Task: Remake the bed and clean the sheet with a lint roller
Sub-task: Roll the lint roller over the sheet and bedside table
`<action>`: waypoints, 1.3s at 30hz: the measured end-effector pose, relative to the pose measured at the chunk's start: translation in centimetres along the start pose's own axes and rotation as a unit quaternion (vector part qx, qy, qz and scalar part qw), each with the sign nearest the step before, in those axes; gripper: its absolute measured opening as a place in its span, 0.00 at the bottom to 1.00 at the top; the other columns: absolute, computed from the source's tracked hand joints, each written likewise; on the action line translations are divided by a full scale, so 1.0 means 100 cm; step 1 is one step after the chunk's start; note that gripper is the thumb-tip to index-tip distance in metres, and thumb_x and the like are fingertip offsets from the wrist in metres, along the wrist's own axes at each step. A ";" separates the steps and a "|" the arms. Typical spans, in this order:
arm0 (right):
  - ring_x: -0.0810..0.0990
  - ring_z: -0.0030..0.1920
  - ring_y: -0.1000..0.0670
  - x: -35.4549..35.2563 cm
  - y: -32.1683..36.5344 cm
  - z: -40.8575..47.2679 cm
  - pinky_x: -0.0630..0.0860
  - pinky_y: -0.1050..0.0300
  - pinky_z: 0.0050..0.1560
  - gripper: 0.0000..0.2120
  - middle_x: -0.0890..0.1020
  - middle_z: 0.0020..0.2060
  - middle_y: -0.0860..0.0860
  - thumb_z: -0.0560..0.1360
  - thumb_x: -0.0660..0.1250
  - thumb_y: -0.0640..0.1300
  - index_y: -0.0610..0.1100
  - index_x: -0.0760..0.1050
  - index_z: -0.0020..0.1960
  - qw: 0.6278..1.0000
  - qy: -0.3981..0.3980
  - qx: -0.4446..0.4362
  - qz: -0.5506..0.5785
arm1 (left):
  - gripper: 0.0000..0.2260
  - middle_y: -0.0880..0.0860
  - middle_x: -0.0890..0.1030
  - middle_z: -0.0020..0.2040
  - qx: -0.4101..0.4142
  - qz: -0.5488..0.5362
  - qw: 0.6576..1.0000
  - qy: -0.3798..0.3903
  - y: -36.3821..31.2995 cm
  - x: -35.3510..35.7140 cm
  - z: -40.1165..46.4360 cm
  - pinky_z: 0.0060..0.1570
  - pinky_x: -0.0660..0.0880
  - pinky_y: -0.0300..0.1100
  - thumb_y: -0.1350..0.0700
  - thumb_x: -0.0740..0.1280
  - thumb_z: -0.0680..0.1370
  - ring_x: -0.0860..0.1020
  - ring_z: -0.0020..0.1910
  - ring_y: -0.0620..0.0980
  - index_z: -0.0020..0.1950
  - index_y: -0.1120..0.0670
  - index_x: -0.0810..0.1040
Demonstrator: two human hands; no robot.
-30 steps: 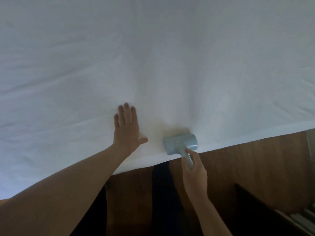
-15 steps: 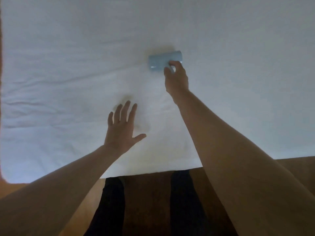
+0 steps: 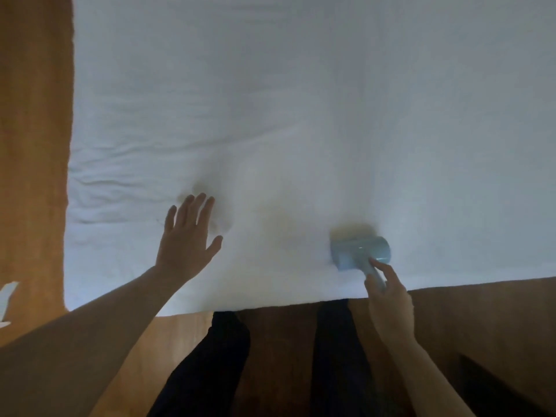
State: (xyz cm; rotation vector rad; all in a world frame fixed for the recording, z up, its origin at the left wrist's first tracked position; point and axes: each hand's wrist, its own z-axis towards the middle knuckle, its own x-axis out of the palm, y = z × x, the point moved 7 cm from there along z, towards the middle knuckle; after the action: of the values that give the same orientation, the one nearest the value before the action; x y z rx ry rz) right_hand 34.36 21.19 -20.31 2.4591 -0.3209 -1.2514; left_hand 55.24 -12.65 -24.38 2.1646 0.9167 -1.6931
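Your right hand (image 3: 388, 299) grips the roller (image 3: 359, 253) by its handle near the sheet's (image 3: 301, 115) front edge, drum axis crosswise, unrolled sheet lying ahead, while your left hand (image 3: 186, 239) rests flat, fingers spread, well leftward.

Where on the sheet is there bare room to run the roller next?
The white bed sheet lies bare beyond both hands, up to the far edge, and right of the pale blue lint roller. Another free strip sits between the flat left hand and the roller. It is tight only near the bed's front edge, where the right hand grips the handle.
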 end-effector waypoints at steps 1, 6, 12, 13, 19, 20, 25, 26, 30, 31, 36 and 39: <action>0.76 0.27 0.50 -0.002 0.005 -0.006 0.70 0.59 0.27 0.14 0.82 0.35 0.51 0.82 0.62 0.44 0.49 0.76 0.67 1.000 -0.018 0.006 -0.010 | 0.36 0.60 0.66 0.76 0.011 -0.001 1.000 0.000 0.000 -0.002 -0.003 0.72 0.61 0.62 0.48 0.72 0.75 0.64 0.75 0.61 0.77 0.60 0.63; 0.76 0.30 0.53 0.023 0.096 -0.028 0.68 0.62 0.28 0.15 0.81 0.37 0.50 0.83 0.61 0.46 0.50 0.73 0.68 0.997 -0.046 -0.020 0.059 | 0.35 0.62 0.70 0.71 -0.021 -0.006 0.999 -0.030 0.022 -0.009 -0.031 0.70 0.65 0.62 0.55 0.73 0.71 0.67 0.72 0.63 0.75 0.62 0.65; 0.80 0.55 0.40 0.116 0.255 0.043 0.74 0.51 0.54 0.18 0.83 0.56 0.44 0.82 0.58 0.49 0.52 0.71 0.71 0.989 0.015 -0.126 0.081 | 0.48 0.62 0.46 0.81 -0.210 -0.019 0.972 0.102 0.115 0.015 -0.069 0.76 0.55 0.62 0.64 0.71 0.70 0.46 0.80 0.63 0.80 0.61 0.42; 0.79 0.58 0.41 0.127 0.270 0.055 0.72 0.52 0.56 0.18 0.82 0.59 0.45 0.82 0.57 0.48 0.52 0.70 0.72 0.988 0.025 -0.126 0.080 | 0.50 0.60 0.40 0.81 -0.202 -0.022 0.971 0.128 0.124 0.021 -0.070 0.76 0.54 0.61 0.60 0.73 0.72 0.43 0.80 0.62 0.80 0.60 0.37; 0.79 0.58 0.39 0.139 0.243 0.056 0.72 0.52 0.55 0.18 0.81 0.61 0.45 0.82 0.57 0.48 0.53 0.70 0.70 0.993 0.043 -0.095 0.047 | 0.60 0.56 0.32 0.79 -0.166 -0.011 0.968 0.187 0.138 0.032 -0.076 0.77 0.55 0.55 0.47 0.79 0.69 0.38 0.80 0.58 0.79 0.58 0.31; 0.79 0.57 0.39 0.136 0.225 0.043 0.73 0.50 0.55 0.18 0.82 0.59 0.45 0.82 0.57 0.49 0.54 0.70 0.70 0.993 0.041 -0.099 0.045 | 0.61 0.57 0.34 0.80 -0.168 0.004 0.972 0.166 0.137 0.031 -0.077 0.77 0.56 0.55 0.47 0.79 0.69 0.40 0.80 0.59 0.79 0.58 0.32; 0.76 0.29 0.51 0.132 0.115 -0.043 0.73 0.54 0.30 0.16 0.79 0.32 0.50 0.83 0.58 0.50 0.56 0.70 0.70 0.993 0.052 -0.081 0.062 | 0.61 0.56 0.34 0.80 -0.180 0.065 0.972 0.136 0.133 0.034 -0.082 0.77 0.53 0.59 0.44 0.78 0.69 0.39 0.80 0.57 0.79 0.57 0.31; 0.73 0.26 0.54 0.131 0.097 -0.059 0.70 0.59 0.26 0.16 0.78 0.29 0.52 0.83 0.59 0.49 0.55 0.70 0.70 0.994 0.044 -0.081 0.057 | 0.61 0.56 0.34 0.80 -0.175 0.072 0.973 0.134 0.135 0.035 -0.082 0.77 0.54 0.60 0.43 0.77 0.68 0.39 0.80 0.57 0.79 0.57 0.31; 0.68 0.22 0.58 0.123 0.055 -0.102 0.62 0.68 0.22 0.16 0.75 0.26 0.56 0.81 0.62 0.49 0.53 0.73 0.69 0.998 -0.003 -0.057 -0.009 | 0.63 0.56 0.33 0.80 -0.150 0.094 0.974 0.142 0.141 0.033 -0.081 0.73 0.55 0.68 0.36 0.75 0.66 0.38 0.79 0.59 0.79 0.56 0.30; 0.69 0.22 0.58 0.121 0.054 -0.108 0.63 0.67 0.23 0.16 0.75 0.26 0.56 0.81 0.63 0.48 0.52 0.74 0.69 0.998 -0.017 -0.058 -0.036 | 0.64 0.57 0.32 0.79 -0.155 0.094 0.971 0.154 0.143 0.032 -0.082 0.72 0.53 0.71 0.33 0.73 0.65 0.37 0.79 0.62 0.78 0.54 0.28; 0.77 0.29 0.51 0.126 0.136 -0.116 0.73 0.58 0.30 0.16 0.81 0.33 0.50 0.82 0.62 0.48 0.52 0.74 0.69 0.991 -0.073 -0.113 -0.002 | 0.66 0.56 0.28 0.78 -0.221 -0.039 0.956 0.191 0.180 0.029 -0.090 0.67 0.53 0.75 0.26 0.72 0.59 0.38 0.77 0.71 0.75 0.42 0.24; 0.80 0.37 0.43 0.164 0.237 -0.084 0.73 0.54 0.38 0.17 0.83 0.39 0.47 0.82 0.60 0.49 0.53 0.72 0.70 0.989 -0.041 -0.138 0.046 | 0.62 0.52 0.24 0.76 -0.169 -0.085 0.960 0.207 0.191 0.033 -0.097 0.70 0.51 0.75 0.30 0.73 0.64 0.33 0.76 0.69 0.74 0.39 0.24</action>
State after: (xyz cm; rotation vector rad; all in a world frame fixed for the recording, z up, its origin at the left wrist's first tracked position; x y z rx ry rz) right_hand 49.81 -4.47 -17.89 2.1409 -0.2598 -1.2690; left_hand 74.84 -21.04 -28.07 2.2808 1.4183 -1.0487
